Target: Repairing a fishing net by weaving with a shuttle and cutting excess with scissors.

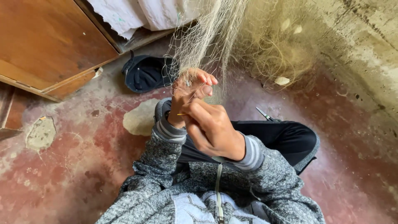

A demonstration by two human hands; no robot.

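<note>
Left hand (191, 93): pinches fishing net (207, 37) mesh, frame centre.
Right hand (211, 124): closed on yellow netting needle (181, 114) (mostly hidden).
Progress: mending mid-way, judged; heaped net upper right untouched.

Seated person, grey marled jacket, dark trousers, viewed from above.

- Left hand (191, 89): raised, fingers pinched on a gathered strand of fishing net (215, 33).
- Right hand (213, 126): just below and touching the left, fingers closed; a thin yellow tool (181, 114) shows at its edge, held by which finger I cannot tell.
- Net: pale, fine mesh, hanging from above and heaped against the concrete wall (365, 49).
- Scissors (265, 115): on the floor beside the knee.
- Dark cap (145, 74): on the floor behind the hands.
- Wooden cabinet (49, 41): upper left.
- White cloth (141, 14): above the cabinet edge.
- Floor (70, 166): worn red, patched.
</note>
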